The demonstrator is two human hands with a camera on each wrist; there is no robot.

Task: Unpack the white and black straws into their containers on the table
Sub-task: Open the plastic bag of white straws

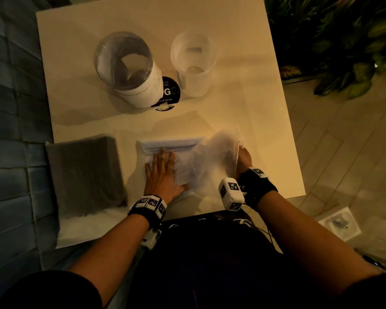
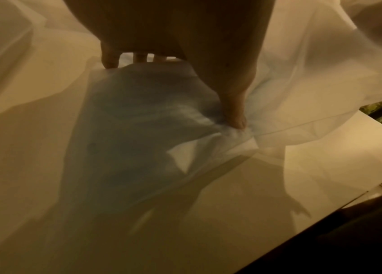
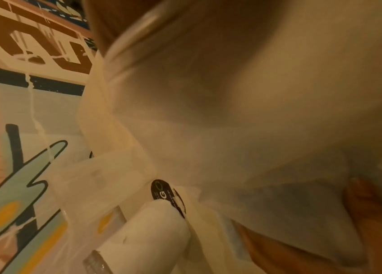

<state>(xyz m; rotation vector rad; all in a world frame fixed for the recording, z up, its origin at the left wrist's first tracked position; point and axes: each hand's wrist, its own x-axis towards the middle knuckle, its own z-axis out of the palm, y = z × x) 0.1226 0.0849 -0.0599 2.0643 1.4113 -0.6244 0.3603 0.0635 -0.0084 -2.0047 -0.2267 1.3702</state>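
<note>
Sticker (image 1: pixel 171 93) beside white-based container (image 1: pixel 129 70) reads, perhaps, "as you go".

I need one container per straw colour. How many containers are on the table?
2. A wide jar with a white base stands far left; a clear cup stands to its right, apart. None seem hidden.

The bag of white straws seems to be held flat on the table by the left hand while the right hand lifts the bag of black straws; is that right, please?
Not quite. In the head view the right hand lifts the open end of the same bag of white straws that the left hand presses flat on the table. The bag of black straws lies untouched to the left.
</note>
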